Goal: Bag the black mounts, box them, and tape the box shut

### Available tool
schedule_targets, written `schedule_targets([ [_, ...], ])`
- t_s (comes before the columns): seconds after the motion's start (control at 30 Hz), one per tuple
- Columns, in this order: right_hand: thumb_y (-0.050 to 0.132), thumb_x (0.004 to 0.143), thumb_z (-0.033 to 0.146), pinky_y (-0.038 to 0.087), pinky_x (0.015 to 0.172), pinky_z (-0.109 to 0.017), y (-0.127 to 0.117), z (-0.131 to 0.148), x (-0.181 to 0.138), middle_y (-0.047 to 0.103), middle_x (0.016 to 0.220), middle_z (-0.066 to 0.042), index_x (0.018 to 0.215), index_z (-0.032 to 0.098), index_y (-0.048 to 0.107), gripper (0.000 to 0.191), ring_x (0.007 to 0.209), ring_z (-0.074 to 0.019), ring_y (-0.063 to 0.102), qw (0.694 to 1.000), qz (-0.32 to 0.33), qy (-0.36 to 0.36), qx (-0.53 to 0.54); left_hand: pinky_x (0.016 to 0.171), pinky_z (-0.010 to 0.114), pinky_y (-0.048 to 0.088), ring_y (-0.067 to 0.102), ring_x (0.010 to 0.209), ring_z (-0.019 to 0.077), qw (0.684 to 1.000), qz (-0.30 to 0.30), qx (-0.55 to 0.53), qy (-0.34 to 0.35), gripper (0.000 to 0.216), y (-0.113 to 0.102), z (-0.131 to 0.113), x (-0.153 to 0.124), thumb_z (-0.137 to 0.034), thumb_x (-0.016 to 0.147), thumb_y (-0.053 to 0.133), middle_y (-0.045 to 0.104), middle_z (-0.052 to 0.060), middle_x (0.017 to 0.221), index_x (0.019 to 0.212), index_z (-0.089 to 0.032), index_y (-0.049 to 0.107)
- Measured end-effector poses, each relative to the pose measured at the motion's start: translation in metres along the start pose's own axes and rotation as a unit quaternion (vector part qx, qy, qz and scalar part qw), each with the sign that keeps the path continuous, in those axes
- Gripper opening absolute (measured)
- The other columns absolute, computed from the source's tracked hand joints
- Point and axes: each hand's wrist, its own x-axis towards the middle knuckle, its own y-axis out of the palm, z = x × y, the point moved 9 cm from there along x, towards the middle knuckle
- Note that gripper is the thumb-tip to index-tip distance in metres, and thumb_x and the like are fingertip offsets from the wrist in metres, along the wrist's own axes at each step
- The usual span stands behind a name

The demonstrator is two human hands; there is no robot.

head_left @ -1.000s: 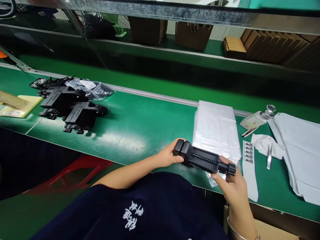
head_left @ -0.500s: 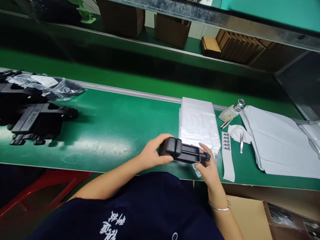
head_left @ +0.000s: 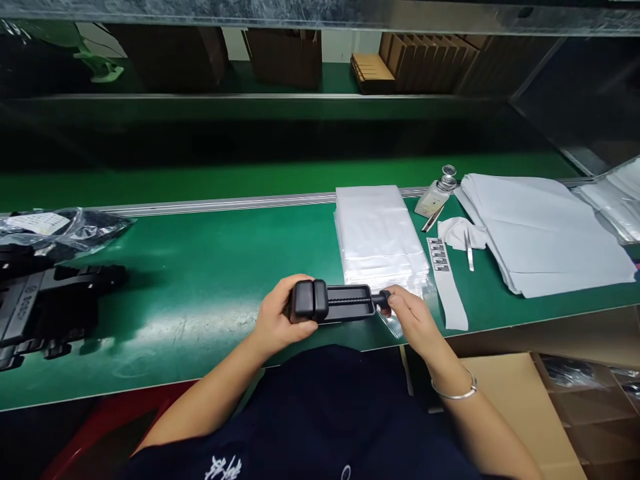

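Two rounded black blocks [head_left: 304,300] already meet on the black plastic screw clamp [head_left: 345,312], left hand [head_left: 275,321] clasping them, right hand [head_left: 416,325] pinching its slim black knob [head_left: 383,299], turns remaining unclear.

Pale glare streaks the green bench [head_left: 240,247], while deep shadow bands the surface [head_left: 240,177] behind it.

bottle [head_left: 433,199] behind label strip [head_left: 452,299], clamp [head_left: 340,309] left
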Motion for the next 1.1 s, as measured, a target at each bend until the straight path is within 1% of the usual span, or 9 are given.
schedule_targets([
  [0.13, 0.055, 0.092, 0.045, 0.051, 0.082, -0.037, -0.005, 0.009, 0.0, 0.067, 0.102, -0.008, 0.112, 0.023, 0.061, 0.03, 0.093, -0.0235, 0.063, 0.998, -0.018, -0.057, -0.029, 0.079, 0.036, 0.05, 0.063, 0.091, 0.0248, 0.999, -0.036, -0.006, -0.024, 0.063, -0.005, 0.003, 0.0, -0.065, 0.068, 0.071, 0.065, 0.007, 0.101, 0.112, -0.022, 0.061],
  [0.3, 0.043, 0.097, 0.043, 0.048, 0.063, -0.029, 0.002, -0.007, 0.002, 0.062, 0.076, -0.001, 0.101, 0.023, 0.065, 0.029, 0.067, -0.0167, 0.058, 0.999, 0.022, 0.018, 0.03, 0.084, 0.037, 0.049, 0.064, 0.093, 0.0266, 1.0, -0.011, 0.018, -0.012, 0.067, 0.0, -0.005, -0.002, -0.062, 0.061, 0.079, 0.067, 0.008, 0.102, 0.111, -0.021, 0.061],
  [0.43, 0.054, 0.091, 0.041, 0.05, 0.064, -0.03, 0.002, -0.005, 0.003, 0.064, 0.089, -0.004, 0.119, 0.024, 0.059, 0.033, 0.081, -0.02, 0.062, 0.999, 0.0, 0.02, 0.025, 0.075, 0.03, 0.049, 0.062, 0.086, 0.021, 0.994, -0.059, -0.058, -0.067, 0.06, -0.003, 0.006, 0.002, -0.064, 0.07, 0.071, 0.064, 0.005, 0.096, 0.11, -0.019, 0.062],
  [0.53, 0.055, 0.09, 0.04, 0.051, 0.067, -0.031, 0.001, 0.003, 0.004, 0.065, 0.089, -0.005, 0.111, 0.024, 0.061, 0.028, 0.082, -0.0208, 0.062, 1.0, -0.017, 0.001, -0.007, 0.074, 0.028, 0.049, 0.061, 0.084, 0.019, 0.983, -0.065, -0.115, -0.125, 0.059, 0.002, 0.019, 0.002, -0.064, 0.072, 0.07, 0.063, 0.003, 0.091, 0.108, -0.019, 0.062],
  [0.67, 0.054, 0.09, 0.04, 0.052, 0.072, -0.032, 0.0, 0.009, 0.007, 0.064, 0.08, -0.002, 0.108, 0.023, 0.062, 0.026, 0.074, -0.0184, 0.061, 1.0, -0.016, -0.012, -0.007, 0.077, 0.028, 0.049, 0.061, 0.087, 0.019, 0.976, -0.078, -0.138, -0.15, 0.059, 0.002, 0.024, 0.001, -0.063, 0.069, 0.074, 0.063, 0.003, 0.094, 0.106, -0.019, 0.063],
  [0.83, 0.057, 0.088, 0.044, 0.05, 0.068, -0.029, 0.002, -0.007, 0.01, 0.064, 0.089, -0.003, 0.115, 0.023, 0.06, 0.034, 0.079, -0.018, 0.062, 0.998, -0.015, 0.032, 0.044, 0.076, 0.03, 0.052, 0.063, 0.087, 0.0205, 0.968, -0.078, -0.152, -0.181, 0.063, 0.007, 0.026, 0.001, -0.065, 0.07, 0.072, 0.066, 0.005, 0.095, 0.11, -0.018, 0.062],
  [0.9, 0.059, 0.086, 0.05, 0.05, 0.067, -0.029, 0.008, -0.02, 0.012, 0.065, 0.087, -0.004, 0.107, 0.022, 0.062, 0.035, 0.077, -0.0184, 0.061, 0.996, -0.009, 0.062, 0.067, 0.077, 0.031, 0.052, 0.063, 0.089, 0.0211, 0.968, -0.084, -0.155, -0.178, 0.064, 0.01, 0.025, 0.002, -0.067, 0.073, 0.068, 0.066, 0.006, 0.098, 0.112, -0.018, 0.061],
  [1.0, 0.055, 0.087, 0.055, 0.048, 0.062, -0.029, 0.021, -0.037, 0.015, 0.062, 0.067, -0.002, 0.073, 0.02, 0.061, 0.038, 0.065, -0.0173, 0.059, 0.989, 0.004, 0.111, 0.095, 0.081, 0.032, 0.052, 0.063, 0.092, 0.0212, 0.973, -0.092, -0.137, -0.162, 0.061, 0.011, 0.026, 0.003, -0.069, 0.077, 0.063, 0.066, 0.006, 0.1, 0.111, -0.018, 0.06],
  [1.1, 0.058, 0.084, 0.054, 0.049, 0.067, -0.031, 0.029, -0.04, 0.017, 0.062, 0.068, -0.001, 0.074, 0.02, 0.061, 0.035, 0.068, -0.0175, 0.06, 0.979, -0.001, 0.113, 0.168, 0.085, 0.031, 0.05, 0.062, 0.097, 0.0214, 0.978, -0.093, -0.107, -0.152, 0.058, 0.011, 0.028, 0.004, -0.068, 0.08, 0.06, 0.066, 0.006, 0.102, 0.11, -0.019, 0.061],
])
